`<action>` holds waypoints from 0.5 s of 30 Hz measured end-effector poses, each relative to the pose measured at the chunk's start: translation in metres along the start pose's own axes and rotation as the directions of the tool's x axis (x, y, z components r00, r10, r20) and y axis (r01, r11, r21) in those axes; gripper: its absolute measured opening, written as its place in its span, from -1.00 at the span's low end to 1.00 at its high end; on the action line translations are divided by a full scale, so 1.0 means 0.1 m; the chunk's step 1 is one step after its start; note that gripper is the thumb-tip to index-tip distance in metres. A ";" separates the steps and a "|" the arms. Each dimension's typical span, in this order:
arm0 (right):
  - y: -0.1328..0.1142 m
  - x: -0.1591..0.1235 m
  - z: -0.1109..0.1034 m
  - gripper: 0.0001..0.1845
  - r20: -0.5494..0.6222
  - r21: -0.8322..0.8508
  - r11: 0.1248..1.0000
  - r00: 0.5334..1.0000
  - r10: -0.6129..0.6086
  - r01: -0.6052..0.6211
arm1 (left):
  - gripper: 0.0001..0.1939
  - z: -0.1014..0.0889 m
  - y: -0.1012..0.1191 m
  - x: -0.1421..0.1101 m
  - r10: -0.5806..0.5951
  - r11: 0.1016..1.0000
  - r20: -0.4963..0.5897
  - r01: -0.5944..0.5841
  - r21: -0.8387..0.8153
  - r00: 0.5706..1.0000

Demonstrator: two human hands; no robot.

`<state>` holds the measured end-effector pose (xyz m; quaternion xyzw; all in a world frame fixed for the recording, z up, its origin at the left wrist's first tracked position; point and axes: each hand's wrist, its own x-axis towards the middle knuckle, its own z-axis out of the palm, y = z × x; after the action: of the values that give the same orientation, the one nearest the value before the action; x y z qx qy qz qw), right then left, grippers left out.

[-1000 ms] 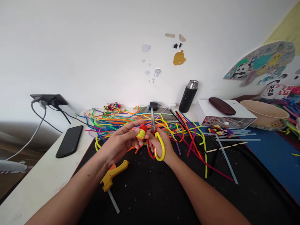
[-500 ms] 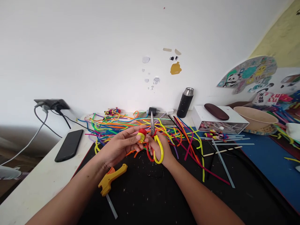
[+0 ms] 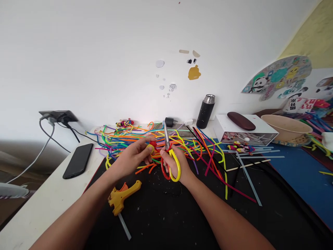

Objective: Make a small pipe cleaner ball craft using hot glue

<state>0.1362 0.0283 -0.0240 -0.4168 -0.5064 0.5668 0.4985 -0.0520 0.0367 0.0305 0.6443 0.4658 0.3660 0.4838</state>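
Pinched in the fingers of my left hand (image 3: 132,157) is a small red and yellow pipe-cleaner figure (image 3: 153,144), partly hidden by the fingers. My right hand (image 3: 179,161) is closed around a pair of scissors (image 3: 177,170) with one yellow and one red handle loop. The metal blades point up and away and look closed. A bit of red shows by the right fingertips, too small to make out. Below my left wrist a yellow glue gun (image 3: 125,198) lies on the black mat (image 3: 166,218), a clear glue stick (image 3: 125,227) poking from it.
Many coloured pipe cleaners (image 3: 117,139) spread along the back. A black bottle (image 3: 205,113), white box (image 3: 221,130) with a dark red case (image 3: 240,121), and beige bowl (image 3: 286,126) stand behind. More glue sticks (image 3: 249,180) lie right; a phone (image 3: 78,161) lies left.
My left hand has moved slightly left with the figure, away from the right hand. The scissors have tilted a little to the left. The view has shifted slightly.
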 end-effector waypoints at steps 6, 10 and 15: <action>-0.01 -0.01 0.01 -0.63 0.012 0.007 1.000 1.000 0.007 -0.007 | -0.60 0.01 -0.05 -0.03 0.061 0.959 -0.033 -0.049 0.278 0.998; -0.05 -0.01 -0.02 -0.66 -0.022 -0.016 1.000 0.999 -0.026 0.025 | -0.58 -0.05 -0.04 -0.01 0.018 0.991 0.012 -0.020 0.132 1.000; -0.07 -0.03 -0.02 -0.70 0.009 -0.032 0.998 0.999 -0.044 0.045 | -0.58 -0.10 -0.07 0.06 -0.097 0.974 0.060 0.108 -0.200 0.993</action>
<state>0.1396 0.0257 -0.0170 -0.4110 -0.5266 0.5491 0.5022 -0.0611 0.0459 0.0261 0.5755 0.4465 0.3701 0.5766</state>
